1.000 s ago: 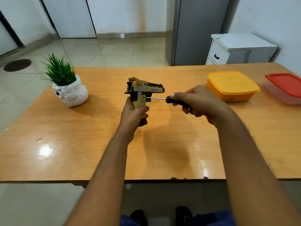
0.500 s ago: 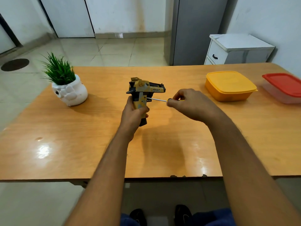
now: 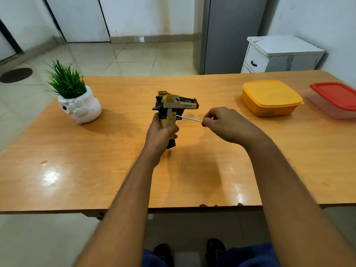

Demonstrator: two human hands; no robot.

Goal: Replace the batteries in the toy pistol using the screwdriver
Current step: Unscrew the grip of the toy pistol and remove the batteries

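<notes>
— Pale floor tiles (image 3: 123,56) run back to white walls, and a glossy wooden table (image 3: 96,170) fills the near ground. What sits on it?

— Take the toy pistol (image 3: 174,108) as the marker: it stands upright over the middle of the table, barrel to the right. Well to its left is a white pot with a green plant (image 3: 77,99). Well to its right is a yellow lidded box (image 3: 270,98), and beyond that a red-lidded box (image 3: 335,99) at the table's edge.

— And the hands?

— The left hand (image 3: 159,135) has its fingers wrapped round the pistol's grip. The right hand (image 3: 225,124), just right of the pistol, pinches the screwdriver (image 3: 189,118) handle in curled fingertips; the thin shaft reaches left, tip against the grip.

— Behind the pistol?

— A grey cabinet (image 3: 229,35), and a white drawer unit (image 3: 279,54) to its right.
</notes>
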